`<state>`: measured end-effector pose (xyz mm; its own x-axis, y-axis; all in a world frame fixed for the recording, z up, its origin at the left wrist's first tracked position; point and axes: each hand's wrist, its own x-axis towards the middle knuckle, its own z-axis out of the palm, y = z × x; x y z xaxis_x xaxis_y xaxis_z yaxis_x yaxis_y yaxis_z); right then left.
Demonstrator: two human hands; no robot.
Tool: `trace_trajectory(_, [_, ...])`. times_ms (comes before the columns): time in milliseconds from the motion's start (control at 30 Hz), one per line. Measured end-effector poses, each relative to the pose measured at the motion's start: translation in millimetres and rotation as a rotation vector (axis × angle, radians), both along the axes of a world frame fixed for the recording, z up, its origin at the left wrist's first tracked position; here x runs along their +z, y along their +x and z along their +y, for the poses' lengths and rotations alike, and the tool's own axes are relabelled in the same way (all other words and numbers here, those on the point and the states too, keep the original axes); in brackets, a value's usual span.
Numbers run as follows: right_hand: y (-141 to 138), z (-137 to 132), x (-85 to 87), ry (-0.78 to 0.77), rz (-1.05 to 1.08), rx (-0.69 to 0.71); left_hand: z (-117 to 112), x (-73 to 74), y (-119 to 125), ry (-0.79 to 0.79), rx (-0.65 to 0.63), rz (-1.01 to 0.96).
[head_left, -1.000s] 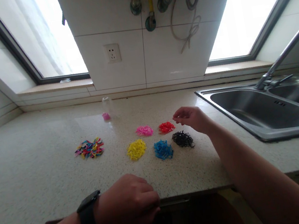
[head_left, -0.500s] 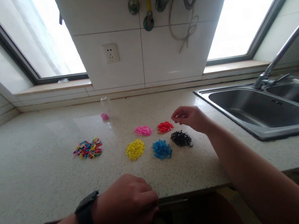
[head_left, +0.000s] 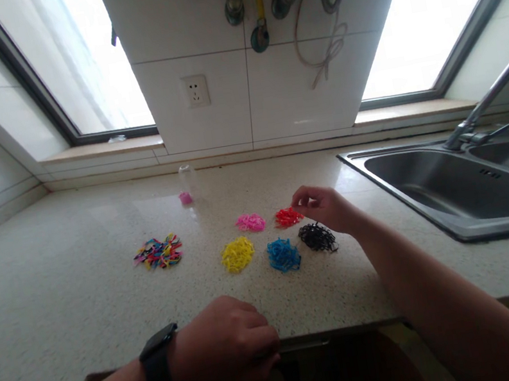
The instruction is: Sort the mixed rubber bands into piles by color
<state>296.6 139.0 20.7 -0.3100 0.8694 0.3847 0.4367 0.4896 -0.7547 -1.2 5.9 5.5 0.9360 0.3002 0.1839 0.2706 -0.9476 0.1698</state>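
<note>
My right hand (head_left: 323, 206) is over the right edge of a small pile of red rubber bands (head_left: 287, 216), thumb and fingers pinched together. Whatever may be between those fingertips is too small to make out. Just below it lies a heap of black rubber bands (head_left: 317, 238). Blue bands (head_left: 283, 255), yellow bands (head_left: 238, 255) and pink bands (head_left: 251, 222) form separate piles to the left. Farther left is a mixed-colour pile (head_left: 158, 253). My left hand (head_left: 226, 341), a dark watch (head_left: 157, 342) on its wrist, rests closed at the counter's front edge; nothing shows in it.
A clear container (head_left: 187, 177) and a small pink object (head_left: 185, 198) stand toward the back of the speckled counter (head_left: 91, 296). On the right is a steel double sink (head_left: 430, 187) with a faucet (head_left: 479, 104). A wall socket (head_left: 195, 91) and pipe valves are above.
My right hand has shifted slightly left relative to the piles, from beside the red bands to over their edge. My left hand stays closed at the front edge. The camera view has turned slightly left.
</note>
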Motion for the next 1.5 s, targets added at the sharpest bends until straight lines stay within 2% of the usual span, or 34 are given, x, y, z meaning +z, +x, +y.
trace_trajectory(100, [-7.3,-1.6,2.2,0.017,-0.056,0.022,0.3,-0.5,0.0,0.000,0.000,0.007])
trace_trajectory(200, [-15.3,-2.3,4.4,0.102,-0.152,0.084,0.7,-0.3,0.3,0.014,-0.004,-0.005])
trace_trajectory(400, [-35.8,-2.0,6.8,0.304,-0.541,0.156,1.1,1.0,1.2,0.017,-0.003,0.004])
trace_trajectory(567, [-52.0,1.2,3.5,0.269,-0.706,0.139,0.7,-0.8,0.2,0.034,0.009,0.005])
trace_trajectory(700, [-54.7,5.4,0.1,0.232,-0.757,0.128,0.8,-2.5,0.0,0.033,0.004,-0.012])
trace_trajectory(900, [-33.0,11.6,0.6,0.254,-0.716,0.004,1.5,-2.9,-0.1,0.039,0.001,-0.017])
trace_trajectory(1167, [21.8,33.4,-9.2,0.274,-0.546,-0.171,1.4,-3.7,-1.9,0.047,-0.011,-0.030])
trace_trajectory(1333, [50.3,52.2,-26.3,0.182,-0.379,-0.272,1.2,-3.9,-2.5,0.059,-0.020,-0.024])
trace_trajectory(1500, [59.0,67.2,-41.8,0.038,-0.302,-0.276,4.8,-1.9,-8.4,0.029,-0.029,-0.062])
